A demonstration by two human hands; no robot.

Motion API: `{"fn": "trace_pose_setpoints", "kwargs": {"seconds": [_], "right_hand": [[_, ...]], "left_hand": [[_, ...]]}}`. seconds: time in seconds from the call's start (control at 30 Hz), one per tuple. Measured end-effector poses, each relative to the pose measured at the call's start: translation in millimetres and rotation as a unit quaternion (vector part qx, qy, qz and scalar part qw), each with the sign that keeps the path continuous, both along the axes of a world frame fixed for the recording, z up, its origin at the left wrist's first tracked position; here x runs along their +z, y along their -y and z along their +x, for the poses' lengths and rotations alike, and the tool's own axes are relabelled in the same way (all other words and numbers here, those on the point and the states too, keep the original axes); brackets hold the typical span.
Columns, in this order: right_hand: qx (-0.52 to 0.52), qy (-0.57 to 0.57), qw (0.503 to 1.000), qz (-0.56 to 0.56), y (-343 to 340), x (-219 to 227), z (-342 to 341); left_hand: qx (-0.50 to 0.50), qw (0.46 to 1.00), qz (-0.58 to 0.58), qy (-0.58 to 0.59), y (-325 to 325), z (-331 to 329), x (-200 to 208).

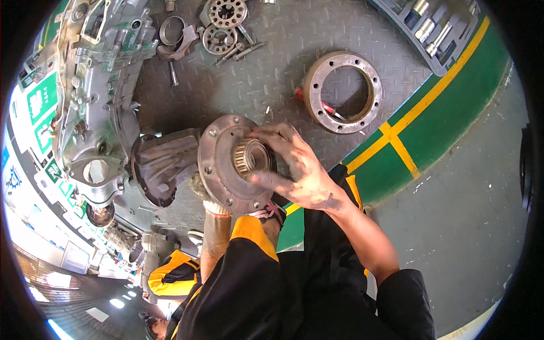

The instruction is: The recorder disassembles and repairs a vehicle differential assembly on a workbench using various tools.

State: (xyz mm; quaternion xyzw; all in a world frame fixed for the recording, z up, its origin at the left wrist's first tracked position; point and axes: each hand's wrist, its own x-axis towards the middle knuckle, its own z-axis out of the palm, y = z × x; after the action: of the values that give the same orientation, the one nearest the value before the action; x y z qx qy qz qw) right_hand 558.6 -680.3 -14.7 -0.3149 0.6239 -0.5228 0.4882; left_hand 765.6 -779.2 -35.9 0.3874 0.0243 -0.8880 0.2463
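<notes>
A round metal flange [218, 164] with bolt holes is tilted in front of me. A roller bearing [245, 158] sits around its central hub. My left hand [202, 190], in a pale, dirty glove, is under the flange's near left side and grips it from behind; its fingers are mostly hidden. My bare right hand [297, 170], smudged with grease, spans the bearing with thumb and fingers spread apart. Its fingers are slightly blurred, so contact cannot be made out. Left of the flange lies a ribbed metal housing [167, 164].
A large casting [85, 107] stands at left. Beyond lie a thick drilled ring [313, 93], with a red-handled tool [328, 107] inside it, drilled discs [226, 12] and bolts [249, 51]. A socket tray [416, 39] is far right. Another person [175, 277] is at lower left.
</notes>
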Motion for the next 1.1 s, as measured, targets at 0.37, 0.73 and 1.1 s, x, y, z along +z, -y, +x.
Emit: {"fn": "trace_pose_setpoints", "kwargs": {"seconds": [0.37,0.73,1.1], "right_hand": [[-0.015,-0.004,0.999,0.029,-31.1,-16.1,-5.8],[-0.056,-0.032,0.996,0.068,-48.1,-23.9,2.9],[-0.15,-0.245,0.948,0.136,-33.0,19.3,21.0]], "left_hand": [[0.04,0.982,0.182,0.019,4.9,-6.6,-13.5],[-0.12,0.967,0.222,0.028,18.0,-32.3,-19.9],[-0.261,0.936,0.055,0.228,-6.0,-39.8,-12.8]]}}
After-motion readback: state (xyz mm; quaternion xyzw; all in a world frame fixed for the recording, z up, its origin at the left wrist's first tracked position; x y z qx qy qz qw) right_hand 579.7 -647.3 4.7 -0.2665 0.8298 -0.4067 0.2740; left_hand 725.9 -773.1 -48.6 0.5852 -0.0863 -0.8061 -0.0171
